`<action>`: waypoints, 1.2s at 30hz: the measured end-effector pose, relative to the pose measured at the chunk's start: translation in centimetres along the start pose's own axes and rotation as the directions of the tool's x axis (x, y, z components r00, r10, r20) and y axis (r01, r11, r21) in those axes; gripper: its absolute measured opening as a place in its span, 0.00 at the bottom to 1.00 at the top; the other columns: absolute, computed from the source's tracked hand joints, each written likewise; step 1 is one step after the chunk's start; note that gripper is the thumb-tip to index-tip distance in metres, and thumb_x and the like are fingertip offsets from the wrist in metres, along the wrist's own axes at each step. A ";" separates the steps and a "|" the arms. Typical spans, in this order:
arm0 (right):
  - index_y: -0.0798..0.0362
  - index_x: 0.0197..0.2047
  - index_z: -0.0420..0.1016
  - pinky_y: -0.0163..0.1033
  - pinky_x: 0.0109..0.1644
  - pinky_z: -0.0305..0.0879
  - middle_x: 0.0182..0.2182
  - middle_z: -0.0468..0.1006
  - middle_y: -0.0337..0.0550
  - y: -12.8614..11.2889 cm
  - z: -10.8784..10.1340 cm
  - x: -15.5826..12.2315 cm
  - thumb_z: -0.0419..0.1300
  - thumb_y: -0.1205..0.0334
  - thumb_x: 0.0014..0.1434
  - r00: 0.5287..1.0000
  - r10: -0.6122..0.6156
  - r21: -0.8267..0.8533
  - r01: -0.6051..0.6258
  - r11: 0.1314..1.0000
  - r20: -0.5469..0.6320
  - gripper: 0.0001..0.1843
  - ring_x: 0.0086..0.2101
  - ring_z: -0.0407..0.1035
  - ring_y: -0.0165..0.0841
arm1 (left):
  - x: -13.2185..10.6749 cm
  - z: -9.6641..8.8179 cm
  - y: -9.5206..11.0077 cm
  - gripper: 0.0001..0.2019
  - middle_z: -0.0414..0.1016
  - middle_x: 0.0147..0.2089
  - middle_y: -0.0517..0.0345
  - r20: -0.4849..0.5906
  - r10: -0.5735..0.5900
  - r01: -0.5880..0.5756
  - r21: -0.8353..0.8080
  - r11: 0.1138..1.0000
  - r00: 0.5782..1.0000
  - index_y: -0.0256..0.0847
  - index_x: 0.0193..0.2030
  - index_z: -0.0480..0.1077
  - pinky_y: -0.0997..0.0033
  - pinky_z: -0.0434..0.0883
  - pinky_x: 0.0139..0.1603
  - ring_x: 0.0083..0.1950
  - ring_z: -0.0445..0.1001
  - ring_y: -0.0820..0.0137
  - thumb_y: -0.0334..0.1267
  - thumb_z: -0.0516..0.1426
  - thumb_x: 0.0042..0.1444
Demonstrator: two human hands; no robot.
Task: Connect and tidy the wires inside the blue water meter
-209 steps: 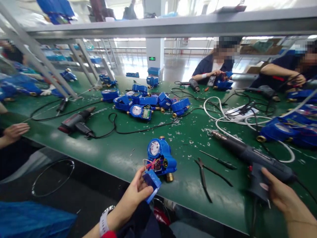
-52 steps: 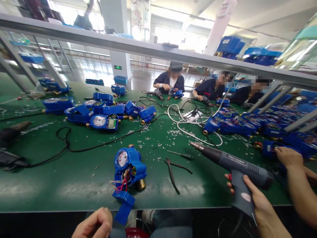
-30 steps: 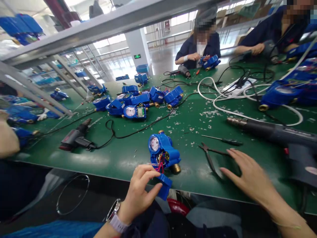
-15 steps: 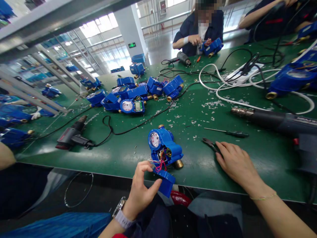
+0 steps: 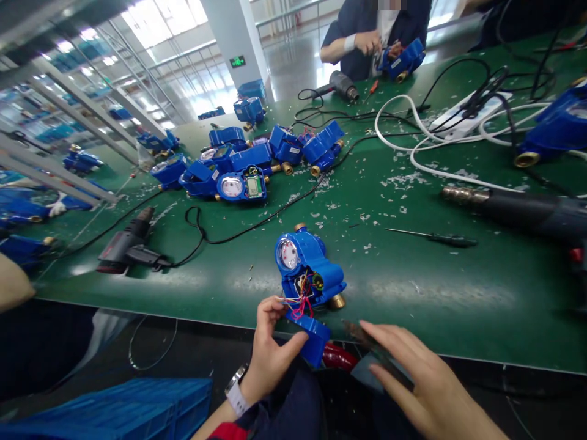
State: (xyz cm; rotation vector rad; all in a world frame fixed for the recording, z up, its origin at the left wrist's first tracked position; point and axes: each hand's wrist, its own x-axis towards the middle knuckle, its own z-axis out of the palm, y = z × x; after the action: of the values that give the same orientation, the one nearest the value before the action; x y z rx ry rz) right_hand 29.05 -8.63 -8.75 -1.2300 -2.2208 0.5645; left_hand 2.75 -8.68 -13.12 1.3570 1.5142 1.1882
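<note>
A blue water meter [image 5: 302,263] lies near the table's front edge, its round dial up and its wiring compartment open towards me. Red and other thin wires [image 5: 302,305] run from it to a loose blue cover [image 5: 316,342] that hangs over the edge. My left hand [image 5: 273,348] is closed on this cover, fingers by the wires and thumb along its side. To the right, just in front of the edge, my right hand [image 5: 413,373] holds dark-jawed pliers [image 5: 367,342], blurred by motion, with the jaws pointing at the meter. Their handles are partly hidden.
A screwdriver [image 5: 440,238] and a heat gun [image 5: 527,211] lie on the right; another heat gun [image 5: 128,244] lies left. Several blue meters [image 5: 243,183] cluster behind. Black and white cables cross the table [image 5: 367,263]. A co-worker [image 5: 367,46] handles a meter opposite.
My right hand has lifted the pliers from the tabletop and brought them left and towards me, closer to the cover. My left hand stays at the cover. The view has shifted slightly.
</note>
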 end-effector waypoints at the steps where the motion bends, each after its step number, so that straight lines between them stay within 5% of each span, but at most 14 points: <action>1: 0.50 0.60 0.64 0.38 0.45 0.71 0.47 0.75 0.45 -0.6 0.5 -0.1 0.47 0.59 0.70 0.999 -0.039 -0.041 0.039 0.998 -0.015 0.17 0.44 0.72 0.34 | -0.1 0.0 0.0 0.23 0.63 0.50 0.56 0.000 -0.034 0.034 -0.022 0.999 0.999 0.46 0.49 0.58 0.65 0.66 0.53 0.50 0.67 0.67 0.34 0.64 0.50; 7: 0.55 0.57 0.69 0.44 0.47 0.59 0.44 0.72 0.48 -1.7 2.2 0.6 0.47 0.70 0.68 0.987 -0.101 -0.169 0.079 0.982 -0.122 0.18 0.43 0.66 0.38 | -0.5 0.5 0.0 0.24 0.64 0.49 0.53 0.019 -0.115 0.116 -0.073 0.991 0.993 0.44 0.49 0.57 0.63 0.67 0.54 0.51 0.69 0.64 0.38 0.65 0.50; 14: 0.55 0.58 0.70 0.47 0.49 0.55 0.45 0.73 0.49 -2.1 2.5 1.0 0.49 0.71 0.66 0.989 -0.118 -0.206 0.098 0.974 -0.085 0.19 0.45 0.65 0.42 | -0.4 0.5 -0.1 0.26 0.58 0.52 0.52 -0.067 0.142 -0.136 0.093 0.986 0.988 0.45 0.47 0.61 0.56 0.66 0.56 0.54 0.65 0.60 0.51 0.66 0.47; 22: 0.56 0.57 0.70 0.47 0.47 0.56 0.44 0.73 0.50 -2.1 3.2 1.5 0.47 0.71 0.66 0.993 -0.109 -0.269 0.091 0.959 -0.051 0.19 0.43 0.65 0.42 | -0.4 0.8 -0.1 0.22 0.59 0.53 0.51 -0.022 0.320 -0.294 0.343 0.892 0.947 0.45 0.47 0.67 0.54 0.67 0.56 0.57 0.64 0.57 0.53 0.64 0.50; 29: 0.58 0.57 0.69 0.45 0.43 0.60 0.43 0.73 0.51 -1.9 3.8 1.8 0.48 0.73 0.64 0.992 -0.125 -0.258 0.115 0.959 -0.022 0.20 0.41 0.66 0.41 | -1.2 1.5 -1.5 0.30 0.54 0.60 0.45 -0.056 0.253 -0.236 0.209 0.949 0.966 0.45 0.53 0.60 0.45 0.64 0.62 0.64 0.60 0.51 0.49 0.67 0.47; 34: 0.58 0.58 0.68 0.45 0.42 0.60 0.42 0.73 0.52 -2.1 4.0 2.1 0.48 0.72 0.65 0.991 -0.135 -0.252 0.126 0.960 -0.022 0.20 0.41 0.66 0.41 | -2.2 1.6 -1.9 0.44 0.35 0.73 0.40 -0.008 0.124 -0.122 0.099 0.988 0.992 0.48 0.69 0.43 0.43 0.58 0.67 0.72 0.48 0.47 0.41 0.65 0.51; 36: 0.58 0.57 0.69 0.45 0.43 0.59 0.42 0.73 0.52 -2.1 4.0 2.1 0.48 0.70 0.66 0.990 -0.138 -0.241 0.126 0.962 -0.031 0.19 0.41 0.66 0.41 | -2.3 1.3 -1.9 0.47 0.35 0.74 0.40 0.031 0.059 -0.062 0.125 0.990 0.998 0.47 0.71 0.37 0.43 0.57 0.68 0.73 0.49 0.49 0.37 0.63 0.53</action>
State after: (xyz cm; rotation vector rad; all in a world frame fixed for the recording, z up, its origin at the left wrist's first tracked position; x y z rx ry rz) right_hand 24.25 -8.23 -10.07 -1.1842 -2.3606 0.2181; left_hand 3.77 -10.78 -15.36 1.5058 1.5608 1.1225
